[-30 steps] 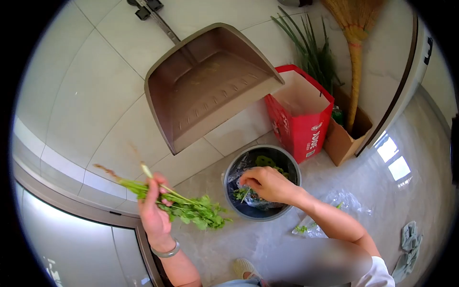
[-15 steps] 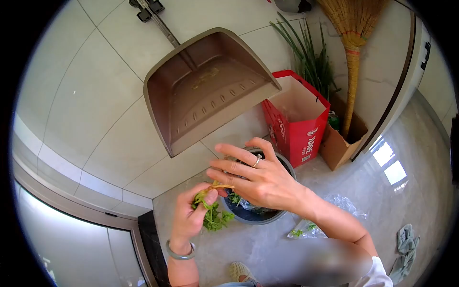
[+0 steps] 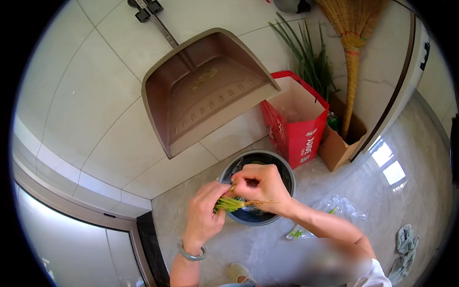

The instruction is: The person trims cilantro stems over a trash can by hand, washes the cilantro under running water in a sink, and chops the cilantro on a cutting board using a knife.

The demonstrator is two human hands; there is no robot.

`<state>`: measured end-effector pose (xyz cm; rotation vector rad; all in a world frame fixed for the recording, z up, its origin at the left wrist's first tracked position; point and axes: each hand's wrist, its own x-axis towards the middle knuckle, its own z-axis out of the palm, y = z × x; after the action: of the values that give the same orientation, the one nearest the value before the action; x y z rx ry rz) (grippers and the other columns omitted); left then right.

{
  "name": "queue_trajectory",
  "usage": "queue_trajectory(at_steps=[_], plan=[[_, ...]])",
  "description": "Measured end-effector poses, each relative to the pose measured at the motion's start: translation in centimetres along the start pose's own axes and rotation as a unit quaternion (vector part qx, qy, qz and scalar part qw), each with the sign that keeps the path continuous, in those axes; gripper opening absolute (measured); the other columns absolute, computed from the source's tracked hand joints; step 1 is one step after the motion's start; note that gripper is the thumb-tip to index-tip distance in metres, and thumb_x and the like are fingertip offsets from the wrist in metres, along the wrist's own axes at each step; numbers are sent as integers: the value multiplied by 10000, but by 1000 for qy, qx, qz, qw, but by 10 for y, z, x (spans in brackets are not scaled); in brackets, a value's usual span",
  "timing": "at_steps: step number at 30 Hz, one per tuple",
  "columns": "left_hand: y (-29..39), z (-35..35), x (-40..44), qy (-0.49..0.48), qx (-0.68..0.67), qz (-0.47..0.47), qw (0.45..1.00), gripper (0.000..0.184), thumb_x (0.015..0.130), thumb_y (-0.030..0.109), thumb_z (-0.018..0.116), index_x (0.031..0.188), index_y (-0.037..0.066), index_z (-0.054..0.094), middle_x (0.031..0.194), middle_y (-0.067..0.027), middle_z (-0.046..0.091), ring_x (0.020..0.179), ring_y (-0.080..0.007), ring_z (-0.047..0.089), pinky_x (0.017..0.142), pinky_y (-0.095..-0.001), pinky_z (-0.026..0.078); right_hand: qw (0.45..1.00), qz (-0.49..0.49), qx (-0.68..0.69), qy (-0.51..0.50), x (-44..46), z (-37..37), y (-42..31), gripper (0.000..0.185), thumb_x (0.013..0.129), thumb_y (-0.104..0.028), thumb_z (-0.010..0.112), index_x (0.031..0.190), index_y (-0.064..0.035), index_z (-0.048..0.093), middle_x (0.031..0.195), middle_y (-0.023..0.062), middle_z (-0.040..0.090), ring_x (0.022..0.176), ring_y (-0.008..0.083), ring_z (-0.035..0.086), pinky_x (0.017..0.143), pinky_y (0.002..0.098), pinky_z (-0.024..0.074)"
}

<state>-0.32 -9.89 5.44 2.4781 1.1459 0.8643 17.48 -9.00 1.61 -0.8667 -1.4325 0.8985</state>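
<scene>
My left hand [image 3: 205, 213] is closed around a small bunch of coriander [image 3: 229, 204], its green stems and pale brown root pointing right. The leaves are mostly hidden behind the fingers. My right hand [image 3: 265, 186] pinches a thin stem at the upper edge of the bunch, its fingertips meeting those of my left hand. Both hands are above a round grey bin [image 3: 292, 178], which has a dark inside and some clear plastic in it.
A brown dustpan [image 3: 215, 95] hangs at the wall. Behind the bin stand a red paper bag [image 3: 303, 136] and a cardboard box [image 3: 342, 148] with green onions [image 3: 311, 60] and a straw broom [image 3: 353, 71]. Clear plastic [image 3: 342, 208] with green bits and a grey cloth [image 3: 405, 244] lie on the floor.
My right hand has gone from spread fingers to a pinch and moved slightly down and right. My left hand has turned and moved right, swinging the coriander's root end rightward.
</scene>
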Motion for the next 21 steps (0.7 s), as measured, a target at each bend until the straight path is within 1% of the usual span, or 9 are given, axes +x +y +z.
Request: queue_trajectory(at_steps=[2, 4, 6, 8, 9, 12, 13, 16, 21], plan=[[-1, 8, 0, 12, 14, 20, 1000, 103, 845, 3, 586, 946, 4, 605, 775, -101, 612, 734, -189, 596, 672, -327, 460, 990, 94, 100, 8, 3, 1, 17, 137, 838, -79, 618, 863, 45, 672, 598, 15, 557, 591, 52, 491, 528, 263, 408], [0, 14, 0, 121, -207, -80, 967, 121, 918, 110, 592, 991, 17, 619, 743, -57, 590, 704, -158, 560, 641, -318, 441, 912, 245, 328, 8, 9, -9, 29, 152, 839, -78, 621, 888, 53, 681, 675, 4, 625, 618, 75, 531, 567, 235, 432], [-6, -2, 0, 120, -264, -122, 949, 183, 937, 166, 587, 1029, 10, 615, 757, -44, 591, 697, -133, 541, 624, -292, 426, 921, 255, 295, 6, 8, -19, 43, 207, 845, -92, 630, 984, 52, 684, 750, 27, 680, 694, 90, 594, 663, 221, 472], [-11, -20, -1, 121, -320, -163, 926, 246, 956, 221, 582, 1067, 4, 610, 772, -32, 593, 690, -108, 523, 606, -266, 411, 972, 229, -37, -44, 4, -29, 59, 297, 867, -127, 622, 1116, 33, 653, 863, 90, 713, 780, 143, 655, 763, 242, 496], [-12, -27, -2, 134, -359, -194, 903, 280, 953, 232, 583, 1093, -10, 596, 780, -33, 591, 681, -90, 509, 592, -239, 395, 979, 98, -180, -17, -4, -27, 64, 272, 879, -142, 575, 1084, 5, 677, 898, 153, 692, 801, 237, 662, 741, 332, 511], [-13, -38, -2, 147, -432, -237, 858, 320, 955, 230, 580, 1145, -27, 569, 815, -39, 594, 678, -64, 501, 566, -198, 379, 975, 11, -219, -46, -12, -24, 70, 311, 903, -203, 588, 1127, 1, 658, 1122, 204, 652, 985, 317, 648, 839, 377, 511], [-12, -40, -1, 149, -455, -250, 842, 325, 959, 231, 575, 1159, -26, 562, 830, -43, 602, 674, -65, 504, 557, -199, 379, 988, 96, -74, -98, -8, -21, 56, 388, 936, -285, 570, 1184, 9, 623, 1154, 186, 647, 1008, 284, 636, 902, 366, 477], [-10, -40, 1, 150, -472, -264, 828, 338, 962, 235, 578, 1179, -22, 551, 853, -53, 617, 663, -67, 507, 539, -196, 376, 974, 95, 146, -146, 0, 1, 31, 434, 984, -312, 498, 1284, -3, 555, 1183, 123, 640, 1042, 249, 611, 990, 334, 405], [-12, -40, 2, 170, -443, -255, 843, 352, 942, 254, 623, 1164, -12, 563, 869, -61, 635, 649, -65, 503, 517, -183, 362, 913, 167, 297, -225, 12, 7, 14, 439, 992, -305, 462, 1277, 20, 539, 980, 91, 636, 913, 190, 609, 884, 305, 440]])
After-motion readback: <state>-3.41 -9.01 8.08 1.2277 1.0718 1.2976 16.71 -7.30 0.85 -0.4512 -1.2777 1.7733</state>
